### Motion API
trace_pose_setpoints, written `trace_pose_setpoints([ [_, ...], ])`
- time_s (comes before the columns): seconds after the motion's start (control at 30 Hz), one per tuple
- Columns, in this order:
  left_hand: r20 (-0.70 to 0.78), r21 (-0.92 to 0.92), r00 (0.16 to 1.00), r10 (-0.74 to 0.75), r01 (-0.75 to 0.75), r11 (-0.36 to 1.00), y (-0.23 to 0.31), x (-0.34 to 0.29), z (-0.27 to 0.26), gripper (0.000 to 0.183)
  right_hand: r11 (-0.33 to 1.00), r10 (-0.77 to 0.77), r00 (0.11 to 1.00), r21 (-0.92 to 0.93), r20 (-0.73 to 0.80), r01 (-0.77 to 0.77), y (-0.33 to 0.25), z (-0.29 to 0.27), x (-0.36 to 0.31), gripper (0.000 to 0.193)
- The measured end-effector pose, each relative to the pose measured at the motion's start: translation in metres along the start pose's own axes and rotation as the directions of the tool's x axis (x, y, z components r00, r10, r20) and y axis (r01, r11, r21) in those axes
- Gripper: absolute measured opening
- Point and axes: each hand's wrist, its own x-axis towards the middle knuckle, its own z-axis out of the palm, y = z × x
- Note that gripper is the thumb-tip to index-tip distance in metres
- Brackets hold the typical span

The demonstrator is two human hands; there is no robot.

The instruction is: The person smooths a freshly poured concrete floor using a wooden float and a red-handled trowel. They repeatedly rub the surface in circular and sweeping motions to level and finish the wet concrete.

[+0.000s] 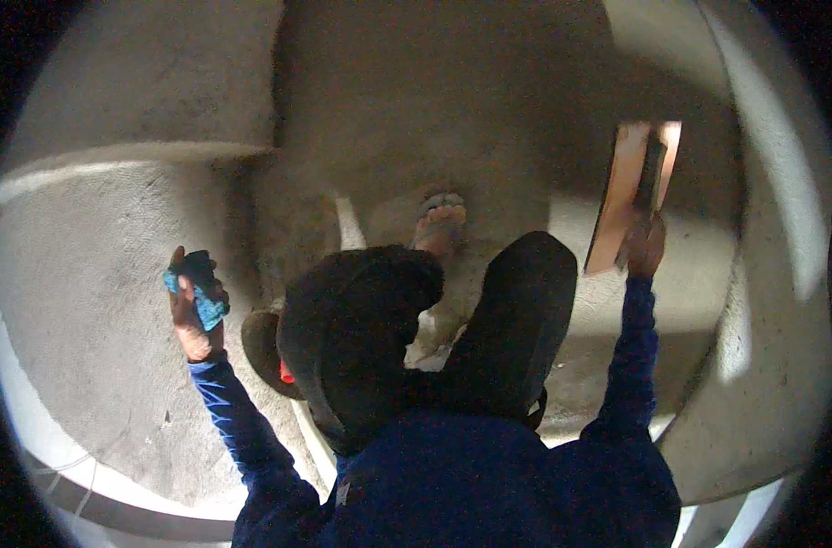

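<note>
My left hand (190, 331), out to the left, is closed around a blue-green sponge (214, 312) with a dark upper part. On the right, my right hand (647, 245) grips the handle of a plastering trowel (620, 196). Its long rectangular blade points away from me and reflects an orange-tan light. The trowel is over the grey plastered surface (580, 310); whether it touches I cannot tell.
A raised plastered block with a pale edge (151, 153) stands at the far left. Beside my left knee is a dark round container (268, 347) with something red (286, 373) near it. My foot (442, 219) rests between, and a curved wall (781, 183) rises at right.
</note>
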Motion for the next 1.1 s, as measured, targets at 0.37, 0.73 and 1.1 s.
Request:
trace_pose_setpoints([
  [0.37,-0.159,0.13,0.982,0.098,-0.078,0.988,0.001,-0.008,-0.017,0.055,0.835,-0.331,0.907,0.528,0.258,0.155,-0.347,0.133,0.057,0.049],
  [0.73,-0.573,0.141,0.819,-0.027,0.131,0.981,-0.002,-0.076,-0.063,0.065,0.621,-0.765,0.235,0.783,0.599,0.027,-0.538,0.306,-0.125,0.026],
  [1.1,-0.504,0.797,0.835,-0.219,0.548,0.256,-0.068,-0.187,-0.11,0.032,0.543,-0.839,0.207,0.798,0.503,0.261,-0.547,0.34,-0.168,0.056],
])
